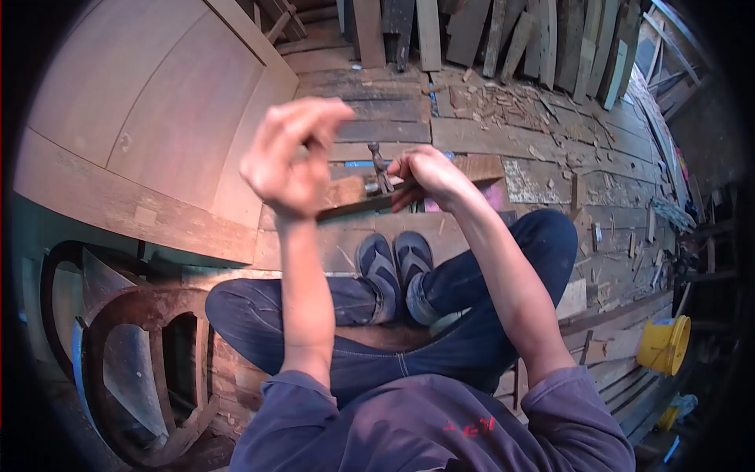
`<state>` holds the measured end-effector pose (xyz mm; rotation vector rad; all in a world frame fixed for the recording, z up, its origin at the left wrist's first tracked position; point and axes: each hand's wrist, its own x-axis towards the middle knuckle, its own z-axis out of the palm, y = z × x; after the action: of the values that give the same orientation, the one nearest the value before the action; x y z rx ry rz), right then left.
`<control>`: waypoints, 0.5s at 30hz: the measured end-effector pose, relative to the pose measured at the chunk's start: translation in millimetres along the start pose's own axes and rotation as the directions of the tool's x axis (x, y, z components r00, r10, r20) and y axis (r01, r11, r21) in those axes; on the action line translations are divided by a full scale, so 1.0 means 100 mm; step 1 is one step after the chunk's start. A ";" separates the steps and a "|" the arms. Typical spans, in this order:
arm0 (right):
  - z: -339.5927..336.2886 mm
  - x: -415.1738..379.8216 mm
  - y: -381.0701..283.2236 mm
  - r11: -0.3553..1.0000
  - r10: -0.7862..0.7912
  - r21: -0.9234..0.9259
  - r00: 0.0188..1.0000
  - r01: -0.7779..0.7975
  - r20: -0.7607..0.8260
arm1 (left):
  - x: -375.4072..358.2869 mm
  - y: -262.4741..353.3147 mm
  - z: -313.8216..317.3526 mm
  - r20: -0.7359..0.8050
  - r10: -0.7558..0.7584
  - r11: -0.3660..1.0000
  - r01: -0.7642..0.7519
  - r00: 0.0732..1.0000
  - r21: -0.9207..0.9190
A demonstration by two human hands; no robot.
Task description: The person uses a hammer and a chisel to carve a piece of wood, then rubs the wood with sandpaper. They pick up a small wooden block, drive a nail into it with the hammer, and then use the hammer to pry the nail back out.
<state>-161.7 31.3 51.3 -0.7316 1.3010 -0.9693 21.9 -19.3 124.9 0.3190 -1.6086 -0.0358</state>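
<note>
My left hand [289,157] is raised in front of me, blurred, with its fingers loosely bent and a gap beside the thumb. I see nothing in it. My right hand [429,177] is closed around the handle of a hammer [379,167], and most of that handle is hidden by the fingers. The metal hammer head sticks out to the left of the hand. Below the hammer, a long wooden piece [354,208] lies across the floor in front of my sandalled feet. A paler wooden block [344,191] is close beside it, partly behind my left wrist.
A large wooden panel [189,118] stands at the left. A curved wooden chair frame [153,303] is by my left knee. Boards [429,35] lean along the back. Wood chips [503,110] litter the plank floor [464,130]. A yellow bucket [663,346] is at the right.
</note>
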 end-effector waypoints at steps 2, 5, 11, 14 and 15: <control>0.01 -0.03 -0.05 1.000 0.024 0.008 1.000 -0.024 -0.013 | -0.01 -0.33 0.02 0.116 -0.198 0.980 0.196 0.973 0.024; 0.00 -0.03 -0.11 0.999 0.043 0.023 0.999 -0.042 -0.014 | -0.49 -1.08 0.02 0.452 -0.665 0.731 0.643 0.595 0.228; -0.05 -0.02 -0.12 1.000 0.013 0.024 1.000 -0.013 -0.008 | -2.54 -1.66 0.19 0.692 -0.668 0.704 0.534 0.274 0.468; -0.04 -0.01 -0.14 1.000 0.015 0.017 1.000 -0.015 -0.022 | -2.70 -1.47 0.33 0.700 -0.648 0.743 0.453 0.301 0.493; -0.04 -0.01 -0.13 0.999 0.007 0.032 1.000 -0.006 -0.027 | -2.72 -1.42 0.36 0.705 -0.638 0.760 0.401 0.310 0.512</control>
<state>-167.5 26.7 62.9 -0.6910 1.3073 -0.9954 20.5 -100.1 -173.6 1.1958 -2.4507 -0.6156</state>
